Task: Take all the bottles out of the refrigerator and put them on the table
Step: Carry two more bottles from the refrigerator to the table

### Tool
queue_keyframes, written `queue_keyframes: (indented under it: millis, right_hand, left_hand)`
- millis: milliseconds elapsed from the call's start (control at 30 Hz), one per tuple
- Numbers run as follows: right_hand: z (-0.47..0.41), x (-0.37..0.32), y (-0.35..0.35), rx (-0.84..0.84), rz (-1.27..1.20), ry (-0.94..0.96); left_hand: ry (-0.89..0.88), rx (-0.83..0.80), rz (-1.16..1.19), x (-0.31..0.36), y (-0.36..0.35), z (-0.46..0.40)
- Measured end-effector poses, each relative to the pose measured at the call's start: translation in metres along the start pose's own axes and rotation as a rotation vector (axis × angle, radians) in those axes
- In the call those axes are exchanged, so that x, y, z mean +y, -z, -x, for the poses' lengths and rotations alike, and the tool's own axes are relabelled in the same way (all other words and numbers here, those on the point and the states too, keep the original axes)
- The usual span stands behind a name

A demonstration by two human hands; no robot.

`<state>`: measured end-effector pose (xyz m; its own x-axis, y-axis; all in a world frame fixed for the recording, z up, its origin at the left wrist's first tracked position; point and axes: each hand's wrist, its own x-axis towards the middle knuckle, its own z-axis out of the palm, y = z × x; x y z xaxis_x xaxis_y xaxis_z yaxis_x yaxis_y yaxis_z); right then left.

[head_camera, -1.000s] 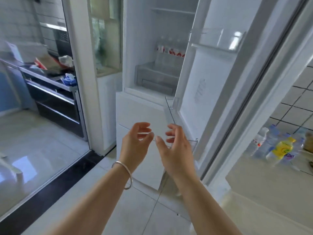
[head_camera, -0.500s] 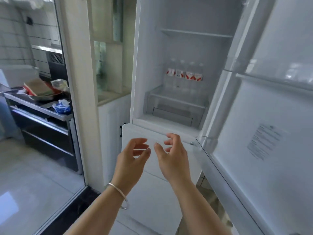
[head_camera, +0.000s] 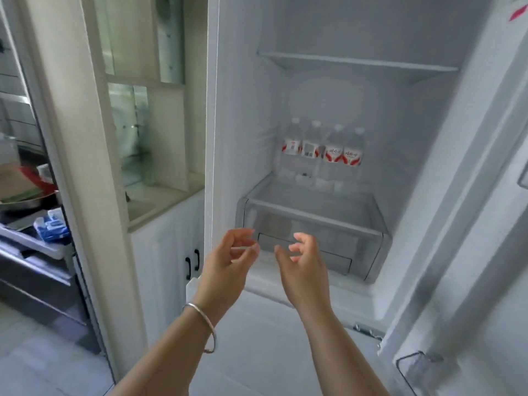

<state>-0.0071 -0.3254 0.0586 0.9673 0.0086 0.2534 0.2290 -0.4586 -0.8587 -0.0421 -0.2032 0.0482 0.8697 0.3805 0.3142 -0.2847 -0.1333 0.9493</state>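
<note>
Several clear water bottles with red and white labels stand in a row at the back of the refrigerator, on the shelf above a clear drawer. My left hand, with a silver bracelet on the wrist, and my right hand are raised side by side in front of the drawer, below and nearer than the bottles. Both hands hold nothing, their fingers curled loosely apart. The table is out of view.
The refrigerator door stands open on the right, with a clear door bin low down. An upper glass shelf is bare. A white cabinet with glass shelves stands to the left, and a metal rack with kitchen items farther left.
The view has turned from the table and door toward the refrigerator's inside and come closer. The bottles now look larger, and both hands have risen toward the drawer.
</note>
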Motion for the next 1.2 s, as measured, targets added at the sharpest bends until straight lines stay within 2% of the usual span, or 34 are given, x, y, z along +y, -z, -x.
queue_keyframes:
  millis: [200, 367, 600, 767, 967, 1100, 1200]
  right_hand:
    - [-0.114, 0.008, -0.022, 0.177, 0.008, -0.013]
    - [-0.204, 0.005, -0.03, 0.223, 0.024, -0.09]
    - [-0.306, 0.005, -0.033, 0.298, -0.093, -0.145]
    - [-0.369, 0.0, -0.039, 0.331, -0.074, -0.031]
    - [-0.43, 0.0, -0.04, 0.454, 0.149, 0.211]
    - [-0.462, -0.004, -0.038, 0.427, 0.143, 0.272]
    - [-0.483, -0.005, -0.041, 0.376, 0.054, 0.209]
  left_hand:
    - [-0.02, -0.08, 0.047, -0.023, -0.028, -0.121]
    - [-0.039, -0.124, 0.044, -0.033, -0.066, -0.225]
    - [0.003, -0.071, -0.003, -0.044, -0.125, -0.324]
    - [0.025, -0.011, -0.052, -0.054, -0.156, -0.379]
    - [-0.059, 0.162, 0.046, -0.056, -0.184, -0.424]
    - [-0.08, 0.212, -0.024, -0.056, -0.197, -0.455]
    - [-0.131, 0.2, -0.135, -0.05, -0.203, -0.471]
